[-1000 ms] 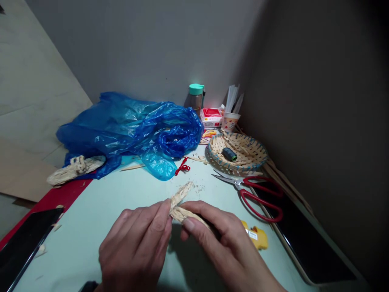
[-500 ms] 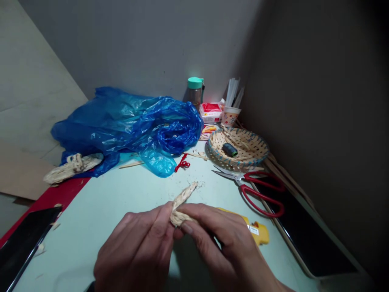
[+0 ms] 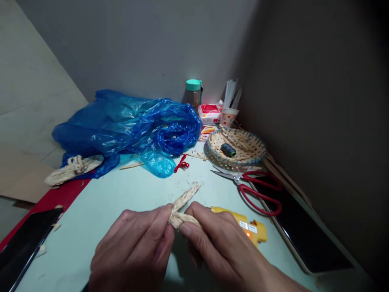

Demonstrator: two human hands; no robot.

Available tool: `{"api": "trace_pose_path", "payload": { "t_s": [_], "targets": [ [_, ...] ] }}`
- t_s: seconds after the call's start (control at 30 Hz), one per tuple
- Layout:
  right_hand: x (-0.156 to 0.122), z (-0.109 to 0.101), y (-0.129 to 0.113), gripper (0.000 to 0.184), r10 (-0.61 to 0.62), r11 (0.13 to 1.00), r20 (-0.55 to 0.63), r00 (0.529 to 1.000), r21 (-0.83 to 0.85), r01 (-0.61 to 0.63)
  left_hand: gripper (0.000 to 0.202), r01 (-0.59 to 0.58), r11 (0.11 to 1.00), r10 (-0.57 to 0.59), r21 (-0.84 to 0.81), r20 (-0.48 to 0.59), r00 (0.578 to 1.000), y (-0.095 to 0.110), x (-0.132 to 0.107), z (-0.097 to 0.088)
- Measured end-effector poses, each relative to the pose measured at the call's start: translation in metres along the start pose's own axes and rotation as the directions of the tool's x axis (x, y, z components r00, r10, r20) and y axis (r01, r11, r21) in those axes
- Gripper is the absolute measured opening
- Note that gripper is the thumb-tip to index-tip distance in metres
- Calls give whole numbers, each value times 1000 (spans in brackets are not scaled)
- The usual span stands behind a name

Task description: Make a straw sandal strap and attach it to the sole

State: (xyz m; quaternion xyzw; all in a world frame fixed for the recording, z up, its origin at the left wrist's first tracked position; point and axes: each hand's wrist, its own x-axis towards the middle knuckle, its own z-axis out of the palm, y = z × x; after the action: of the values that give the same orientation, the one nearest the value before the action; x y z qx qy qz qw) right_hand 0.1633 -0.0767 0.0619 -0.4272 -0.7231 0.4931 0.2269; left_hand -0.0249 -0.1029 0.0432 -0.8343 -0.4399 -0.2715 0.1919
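Note:
Between my hands is a pale braided fibre cord (image 3: 184, 199), bent into a V with one end pointing up and away. My left hand (image 3: 136, 239) pinches it at the bend. On the other strand, my right hand (image 3: 217, 239) closes with thumb and forefinger. Partly behind my right hand lies a yellow glue gun (image 3: 257, 232) with a small orange light on. Red-handled scissors (image 3: 240, 176) lie spread to the right, across the edge of a dark tablet (image 3: 306, 231).
A blue plastic bag (image 3: 121, 125) fills the back left, with a braided fibre piece (image 3: 71, 170) beside it. At the back right a woven basket (image 3: 249, 156) holds a dark thread spool (image 3: 228, 150). A phone (image 3: 26, 239) lies left; a red cord (image 3: 181, 164) lies mid-table.
My right hand has shifted slightly right along its strand, so more of the cord shows between my hands. More of the glue gun is visible, with its orange light.

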Motion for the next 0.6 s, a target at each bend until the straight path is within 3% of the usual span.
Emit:
{"api": "trace_pose_path", "payload": {
  "t_s": [0.07,0.13,0.2,0.27,0.4,0.6],
  "targets": [
    [2,0,0,39,-13,1000,24,1000,-9,14,21,-59,996,64,-60,88,994,-1,0,-2],
    [2,0,0,37,-25,1000,35,999,-14,25,18,75,995,-76,-61,-16,997,4,0,0],
    [1,-1,0,35,-30,999,39,999,-20,31,16,196,980,-198,-31,-125,972,12,1,4],
    [-2,-2,-1,35,-39,998,21,999,-39,40,19,244,969,-246,-30,-176,953,17,2,9],
    [-2,-2,-1,33,-27,997,-62,998,-74,22,26,250,953,-269,-171,-95,959,14,5,12],
    [6,0,2,30,5,1000,-93,996,-21,-7,47,334,913,-342,-236,8,940,5,10,13]
  ]
}}
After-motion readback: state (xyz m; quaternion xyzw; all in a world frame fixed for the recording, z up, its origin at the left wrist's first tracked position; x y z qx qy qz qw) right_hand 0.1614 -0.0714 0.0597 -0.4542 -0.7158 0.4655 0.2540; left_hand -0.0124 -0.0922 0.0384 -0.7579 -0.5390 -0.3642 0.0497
